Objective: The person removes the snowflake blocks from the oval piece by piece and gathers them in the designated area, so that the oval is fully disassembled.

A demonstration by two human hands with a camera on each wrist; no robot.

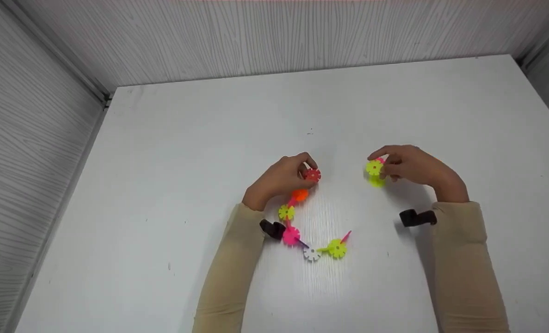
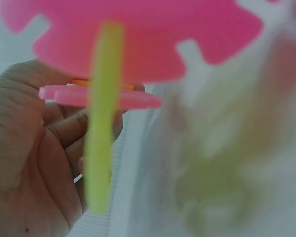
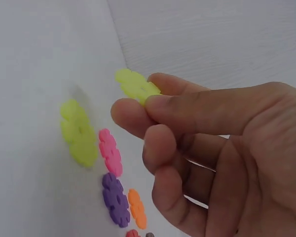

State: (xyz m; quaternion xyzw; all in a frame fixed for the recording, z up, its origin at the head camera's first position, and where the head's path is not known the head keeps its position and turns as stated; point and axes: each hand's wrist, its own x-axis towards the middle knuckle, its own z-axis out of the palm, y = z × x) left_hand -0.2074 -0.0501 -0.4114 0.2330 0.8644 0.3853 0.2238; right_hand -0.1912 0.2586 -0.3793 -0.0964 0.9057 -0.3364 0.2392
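Observation:
In the head view my left hand [image 1: 286,175] pinches a red notched plastic disc [image 1: 313,175] at the upper end of a chain of slotted-together discs. Down the chain come an orange disc [image 1: 300,194], a yellow disc [image 1: 285,212], a pink disc [image 1: 291,236], a white disc [image 1: 311,253] and another yellow disc [image 1: 337,249], with more edge-on between them. Between thumb and fingers my right hand [image 1: 415,165] pinches a loose yellow disc [image 3: 133,84], raised over the table. The left wrist view has a pink disc [image 2: 153,44] close to the lens, partly covering the hand.
Beside my right hand lie loose discs: a yellow one [image 3: 79,133], a pink one [image 3: 110,152], a purple one [image 3: 116,200] and an orange one [image 3: 137,208]. Wood-grain panels [image 1: 255,37] border the white table [image 1: 200,129] at the back and sides.

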